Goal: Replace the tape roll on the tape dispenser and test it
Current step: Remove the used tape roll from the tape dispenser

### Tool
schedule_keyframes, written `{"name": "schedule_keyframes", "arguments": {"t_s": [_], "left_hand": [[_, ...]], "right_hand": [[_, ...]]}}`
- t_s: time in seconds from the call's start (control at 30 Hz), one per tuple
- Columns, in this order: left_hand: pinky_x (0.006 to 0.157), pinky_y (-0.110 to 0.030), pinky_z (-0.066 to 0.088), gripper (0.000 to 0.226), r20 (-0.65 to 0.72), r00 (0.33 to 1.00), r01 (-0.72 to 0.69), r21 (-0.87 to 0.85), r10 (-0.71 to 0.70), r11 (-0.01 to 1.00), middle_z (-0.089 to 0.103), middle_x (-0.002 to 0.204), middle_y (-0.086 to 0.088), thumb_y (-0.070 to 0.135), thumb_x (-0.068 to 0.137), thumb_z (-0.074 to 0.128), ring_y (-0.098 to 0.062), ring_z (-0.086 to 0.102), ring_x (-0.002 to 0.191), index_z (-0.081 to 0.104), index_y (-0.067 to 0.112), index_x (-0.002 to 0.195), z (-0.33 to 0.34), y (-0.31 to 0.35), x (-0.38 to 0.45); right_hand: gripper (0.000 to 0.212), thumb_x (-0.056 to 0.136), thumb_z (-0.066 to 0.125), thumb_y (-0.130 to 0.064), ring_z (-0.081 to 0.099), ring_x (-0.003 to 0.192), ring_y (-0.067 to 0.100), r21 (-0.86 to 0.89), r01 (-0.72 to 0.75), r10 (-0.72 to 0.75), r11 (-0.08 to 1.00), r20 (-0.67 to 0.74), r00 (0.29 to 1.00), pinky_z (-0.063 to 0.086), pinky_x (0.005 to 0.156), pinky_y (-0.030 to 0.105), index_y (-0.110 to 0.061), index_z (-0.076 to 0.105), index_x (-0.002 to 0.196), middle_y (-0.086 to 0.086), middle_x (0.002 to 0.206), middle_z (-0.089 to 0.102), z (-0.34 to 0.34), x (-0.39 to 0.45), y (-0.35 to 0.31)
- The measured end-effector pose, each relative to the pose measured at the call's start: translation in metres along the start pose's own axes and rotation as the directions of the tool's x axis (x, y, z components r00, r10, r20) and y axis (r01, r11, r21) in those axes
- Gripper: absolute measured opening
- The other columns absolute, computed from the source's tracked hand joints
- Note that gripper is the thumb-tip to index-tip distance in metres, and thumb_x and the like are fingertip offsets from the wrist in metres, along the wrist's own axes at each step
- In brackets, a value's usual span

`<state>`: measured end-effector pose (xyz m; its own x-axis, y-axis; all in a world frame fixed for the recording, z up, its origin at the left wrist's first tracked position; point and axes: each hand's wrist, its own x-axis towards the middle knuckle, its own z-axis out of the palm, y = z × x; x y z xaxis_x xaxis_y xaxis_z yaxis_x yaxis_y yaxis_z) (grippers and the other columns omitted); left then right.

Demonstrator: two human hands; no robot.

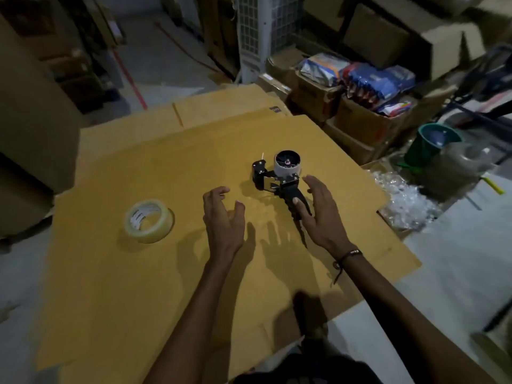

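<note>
Lying on flattened cardboard, the black tape dispenser carries a nearly spent roll. The right hand hovers spread at its handle, thumb touching it; the left hand hovers open, empty. A clear tape roll sits at nine o'clock.

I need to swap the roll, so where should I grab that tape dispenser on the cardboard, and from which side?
Probably by the black handle of the tape dispenser. It points back toward you, clear of the spool and roller at the far end, and its long shape suits a wrap grip. Come in from the right with the right hand, which is open beside it, thumb apparently already on it.
</note>
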<state>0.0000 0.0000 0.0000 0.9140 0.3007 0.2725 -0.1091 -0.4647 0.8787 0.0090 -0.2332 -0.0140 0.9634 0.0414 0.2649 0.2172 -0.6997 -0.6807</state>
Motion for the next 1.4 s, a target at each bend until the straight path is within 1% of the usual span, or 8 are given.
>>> {"name": "schedule_keyframes", "arguments": {"t_s": [0.07,0.17,0.33,0.73,0.87,1.07,1.23,1.4], "left_hand": [[0.099,-0.047,0.046,0.03,-0.024,0.999,0.032,0.033,-0.031,0.999,0.051,0.125,0.004,0.027,0.093,0.059,-0.011,0.053,0.113,0.054,0.022,0.122,0.01,0.002,0.001],[0.099,-0.051,0.048,0.031,-0.052,0.996,0.074,0.05,-0.072,0.996,0.05,0.125,0.004,0.028,0.092,0.059,-0.014,0.053,0.114,0.055,0.019,0.123,0.023,0.005,-0.003],[0.099,-0.051,0.048,0.034,-0.126,0.986,0.124,0.097,-0.112,0.987,0.05,0.126,0.003,0.029,0.092,0.058,-0.014,0.054,0.115,0.056,0.018,0.124,0.05,0.01,-0.013],[0.095,-0.039,0.047,0.038,-0.118,0.985,0.143,0.161,-0.124,0.977,0.047,0.135,0.001,0.02,0.096,0.064,-0.011,0.051,0.117,0.052,0.019,0.132,0.088,0.021,-0.03],[0.096,-0.032,0.043,0.041,-0.066,0.992,0.12,0.185,-0.11,0.975,0.046,0.142,-0.003,0.02,0.099,0.063,-0.013,0.049,0.123,0.051,0.019,0.139,0.089,0.017,-0.019],[0.107,-0.029,0.037,0.044,0.128,0.989,0.04,0.23,-0.071,0.972,0.046,0.152,-0.001,0.029,0.106,0.056,-0.008,0.045,0.13,0.05,0.025,0.149,0.088,0.008,0.012],[0.102,-0.052,0.051,0.026,0.146,0.989,-0.04,0.214,0.008,0.976,0.06,0.128,0.002,0.027,0.104,0.058,-0.005,0.056,0.106,0.063,0.02,0.128,0.084,0.004,0.015],[0.1,-0.039,0.051,0.024,0.139,0.99,-0.062,0.21,0.033,0.976,0.06,0.122,-0.001,0.021,0.101,0.064,-0.015,0.061,0.107,0.064,0.016,0.124,0.065,-0.002,0.006]], "right_hand": [[0.065,0.105,0.05,-0.049,0.037,0.15,0.024,0.004,-0.017,0.017,1.0,0.032,0.999,0.038,0.12,0.04,-0.018,0.034,0.161,0.007,0.167,0.035,0.001,0.007,0.008],[0.067,0.102,0.06,-0.043,0.036,0.146,0.022,-0.051,-0.027,0.033,0.998,0.132,0.991,0.031,0.114,0.027,-0.018,0.035,0.16,0.003,0.165,0.035,0.012,0.011,0.019],[0.067,0.096,0.066,-0.024,0.038,0.133,0.025,-0.014,0.081,-0.077,0.997,0.187,0.979,0.044,0.109,0.038,-0.02,0.038,0.157,0.002,0.155,0.046,0.017,0.016,0.042],[0.065,0.097,0.062,-0.029,0.041,0.13,0.024,0.118,0.165,-0.191,0.979,0.271,0.943,0.045,0.105,0.042,-0.022,0.037,0.156,-0.002,0.152,0.047,-0.021,-0.023,0.067],[0.063,0.1,0.066,-0.035,0.044,0.133,0.017,0.153,0.113,-0.147,0.982,0.231,0.962,0.04,0.107,0.028,-0.023,0.037,0.155,-0.003,0.154,0.043,-0.026,-0.013,0.065],[0.063,0.101,0.064,-0.047,0.054,0.13,0.02,0.158,-0.021,-0.007,0.987,0.178,0.984,0.05,0.108,0.037,-0.021,0.043,0.154,0.001,0.148,0.053,-0.006,0.022,0.055],[0.056,0.099,0.066,-0.051,0.062,0.119,0.015,0.139,-0.113,0.098,0.984,0.11,0.989,0.055,0.096,0.03,-0.025,0.052,0.147,-0.002,0.137,0.063,0.006,0.015,0.038],[0.054,0.096,0.073,-0.042,0.061,0.12,0.016,0.132,-0.154,0.143,0.979,0.089,0.986,0.045,0.088,0.017,-0.02,0.055,0.142,0.001,0.138,0.062,0.013,0.01,0.021]]}}
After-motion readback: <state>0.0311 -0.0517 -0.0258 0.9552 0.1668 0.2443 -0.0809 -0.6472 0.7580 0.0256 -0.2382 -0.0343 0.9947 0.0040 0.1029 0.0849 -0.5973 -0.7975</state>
